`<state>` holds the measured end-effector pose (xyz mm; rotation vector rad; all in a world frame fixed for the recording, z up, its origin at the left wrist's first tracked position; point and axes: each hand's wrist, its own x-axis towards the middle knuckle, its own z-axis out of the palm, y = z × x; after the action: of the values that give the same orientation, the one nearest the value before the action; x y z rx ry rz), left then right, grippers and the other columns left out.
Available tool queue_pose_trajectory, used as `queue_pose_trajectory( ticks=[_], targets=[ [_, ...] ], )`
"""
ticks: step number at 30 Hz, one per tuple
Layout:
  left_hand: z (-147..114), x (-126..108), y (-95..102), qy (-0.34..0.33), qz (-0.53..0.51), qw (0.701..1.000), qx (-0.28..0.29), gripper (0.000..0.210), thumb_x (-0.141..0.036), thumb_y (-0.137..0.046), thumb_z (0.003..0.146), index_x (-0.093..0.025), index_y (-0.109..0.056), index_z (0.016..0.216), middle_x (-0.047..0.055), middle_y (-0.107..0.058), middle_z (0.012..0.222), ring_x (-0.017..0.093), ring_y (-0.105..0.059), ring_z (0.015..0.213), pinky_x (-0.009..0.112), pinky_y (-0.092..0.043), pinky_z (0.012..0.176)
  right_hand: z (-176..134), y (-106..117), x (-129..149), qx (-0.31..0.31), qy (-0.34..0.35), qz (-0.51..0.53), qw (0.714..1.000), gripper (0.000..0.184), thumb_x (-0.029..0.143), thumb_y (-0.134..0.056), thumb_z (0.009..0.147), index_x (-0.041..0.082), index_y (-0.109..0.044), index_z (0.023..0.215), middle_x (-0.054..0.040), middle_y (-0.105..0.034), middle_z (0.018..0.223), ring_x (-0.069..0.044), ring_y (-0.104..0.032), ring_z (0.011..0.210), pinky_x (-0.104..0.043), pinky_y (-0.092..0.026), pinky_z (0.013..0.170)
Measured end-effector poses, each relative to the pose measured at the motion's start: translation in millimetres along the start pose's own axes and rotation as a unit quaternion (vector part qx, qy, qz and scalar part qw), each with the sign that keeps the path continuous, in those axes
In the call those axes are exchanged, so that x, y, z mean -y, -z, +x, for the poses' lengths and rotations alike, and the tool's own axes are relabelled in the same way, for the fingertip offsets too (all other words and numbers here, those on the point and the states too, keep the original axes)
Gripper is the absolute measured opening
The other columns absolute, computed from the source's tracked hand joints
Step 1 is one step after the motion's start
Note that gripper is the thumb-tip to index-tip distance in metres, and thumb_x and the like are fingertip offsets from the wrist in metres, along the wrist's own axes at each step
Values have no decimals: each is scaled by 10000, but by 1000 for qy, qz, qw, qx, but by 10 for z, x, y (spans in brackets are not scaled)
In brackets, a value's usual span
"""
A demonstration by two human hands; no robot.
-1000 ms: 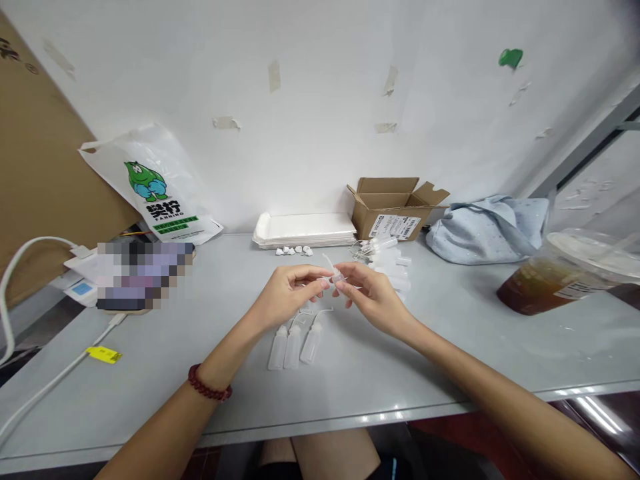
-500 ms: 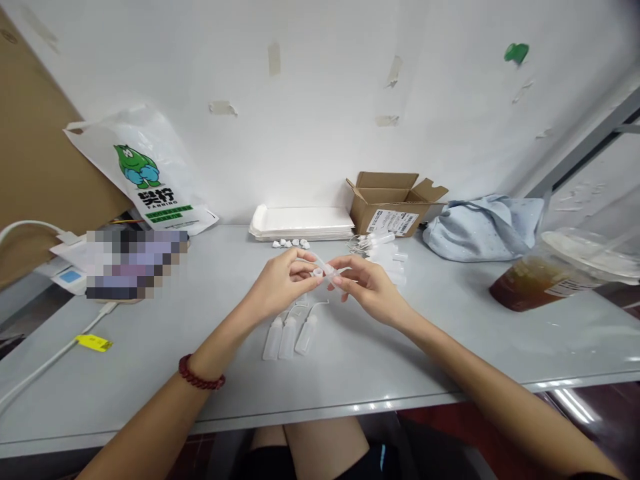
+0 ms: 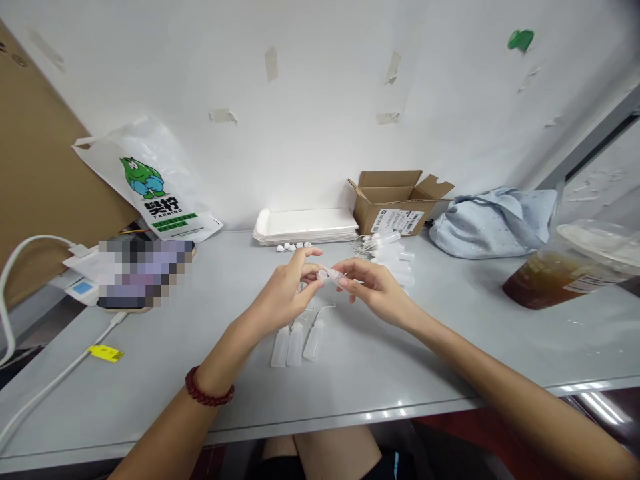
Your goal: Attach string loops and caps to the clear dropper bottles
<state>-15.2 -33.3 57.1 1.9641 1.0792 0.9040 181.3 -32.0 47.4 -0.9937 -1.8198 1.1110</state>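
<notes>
Between the thumb and fingers of my left hand [image 3: 290, 287] is a small translucent cap [image 3: 323, 275], its round opening showing. My right hand [image 3: 375, 287] pinches a small translucent plastic bottle [image 3: 337, 276], mostly covered by the fingers. Cap and bottle are close together above the table; whether they touch I cannot tell. Below the hands lie three squeeze bottles [image 3: 313, 341] with thin bent spouts, side by side. Behind my right hand is a pile of similar translucent bottles [image 3: 393, 253]. Several small white pieces [image 3: 295, 247] form a row behind my left hand.
At the back of the grey table [image 3: 400, 367] are a stack of white trays [image 3: 305, 225], an open cardboard box [image 3: 393, 207] and a blue cloth bag [image 3: 493, 223]. A drink cup [image 3: 545, 277] stands right. Left are a blurred phone [image 3: 165, 267], cable and plastic bag [image 3: 155, 180].
The fingers have shifted slightly; my left index finger is now raised and straighter. A thin pale tube that showed between the hands is no longer visible. The camera view has tilted slightly.
</notes>
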Motion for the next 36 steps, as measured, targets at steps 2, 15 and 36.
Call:
queue_pose_trajectory(
  ticks=[2, 15, 36],
  targets=[
    [-10, -18, -7, -9, 18, 1000, 5, 416, -251, -522, 854, -236, -423, 1258, 6, -701, 872, 185, -636, 783, 290, -429, 724, 0, 2, -3, -1, -6, 0, 1000, 222, 321, -553, 853, 174, -631, 1001, -80, -657, 968, -155, -594, 775, -267, -509, 570],
    [-43, -103, -6, 61, -35, 997, 22, 241, -338, -472, 893, -224, -438, 1102, -12, -627, 707, 164, -594, 656, 266, -392, 578, -1, -7, 10, 3, -13, -2, 1000, 248, 332, -549, 858, 149, -639, 1000, -49, -677, 811, -116, -539, 609, -264, -442, 558],
    [-20, -100, -50, 68, -78, 995, 16, 206, -393, -529, 883, -219, -525, 994, 22, -691, 795, 178, -662, 751, 287, -486, 688, -32, -15, -16, 25, -65, 107, 992, 314, 470, -473, 887, 204, -448, 1050, 43, -548, 628, -77, -409, 475, -205, -288, 439]
  ],
)
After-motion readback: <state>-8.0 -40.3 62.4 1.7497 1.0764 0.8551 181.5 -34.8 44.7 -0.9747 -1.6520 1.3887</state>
